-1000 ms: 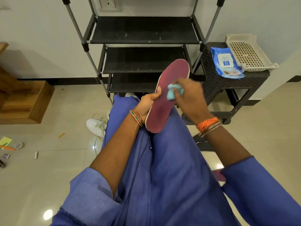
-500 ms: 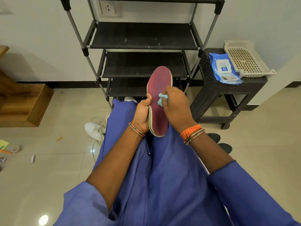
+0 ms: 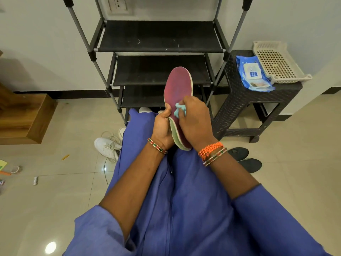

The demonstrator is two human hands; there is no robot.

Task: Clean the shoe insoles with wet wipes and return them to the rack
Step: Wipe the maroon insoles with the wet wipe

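Maroon insole (image 3: 178,89) with pale cream edge and greenish underside; light blue wipe (image 3: 179,109) on it. Black shelves, grey poles on rack (image 3: 160,36). Blue wipes pack (image 3: 253,73), white label, far right. Beige perforated basket (image 3: 277,62). Dark woven stool (image 3: 245,100). White sneaker (image 3: 107,146) left. Black insoles (image 3: 245,158) right. Blue clothing (image 3: 184,209). Orange wristband (image 3: 210,149).

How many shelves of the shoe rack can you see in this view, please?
3: a top shelf, a middle shelf below it, and a bottom shelf partly hidden behind the insole. Another above the frame may be hidden.
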